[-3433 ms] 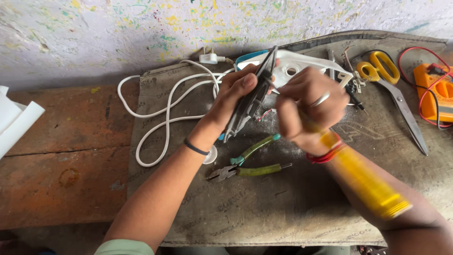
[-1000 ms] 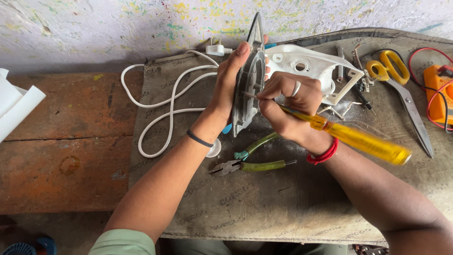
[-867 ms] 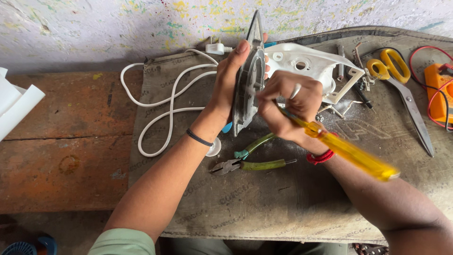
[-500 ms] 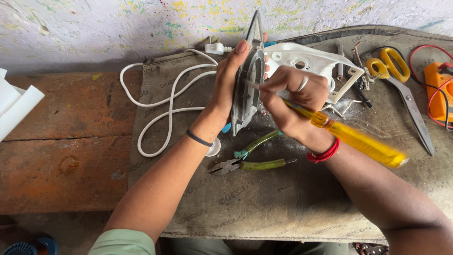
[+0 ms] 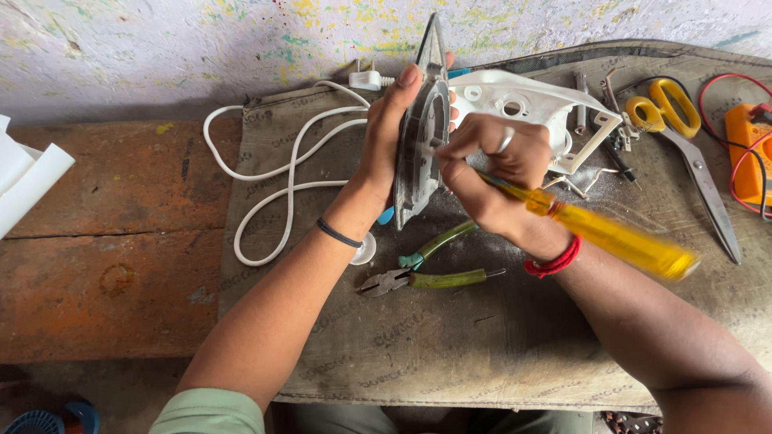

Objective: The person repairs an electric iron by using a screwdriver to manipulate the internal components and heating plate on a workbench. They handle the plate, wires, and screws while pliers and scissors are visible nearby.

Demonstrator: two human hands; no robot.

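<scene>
A worn grey-brown canvas mat (image 5: 498,345) covers the near part of a workbench, its front hem hanging over the edge closest to the camera. At the mat's left, bare reddish-brown wooden planks (image 5: 112,241), scuffed and cracked, run to the frame's edge, where a white rolled sheet (image 5: 28,181) lies.

On the mat, just nearer than the hands, rests a pair of green-handled steel pliers (image 5: 426,269), jaws pointing left. Above them, over the middle of the mat, the left hand (image 5: 394,133) is wrapped around the edge of a grey metal soleplate of a clothes iron (image 5: 422,137), held upright on its heel, the thumb and fingers closed on its rim. The right hand (image 5: 490,169), wearing a silver ring and a red thread at the wrist, is closed in a fist around a yellow translucent-handled screwdriver (image 5: 603,233), its handle blurred and its tip pressed against the soleplate's face.

At the mat's left side a white power cord (image 5: 281,173) loops from the plate to a white plug (image 5: 368,79) near the wall. Behind the hands lies a white plastic iron housing (image 5: 531,108). On the mat's right side sit yellow-handled scissors (image 5: 683,137), and at the far right an orange meter (image 5: 748,153) with red and black leads.

Beyond the mat rises a pale plaster wall (image 5: 201,40) flecked with yellow, green and red paint.
</scene>
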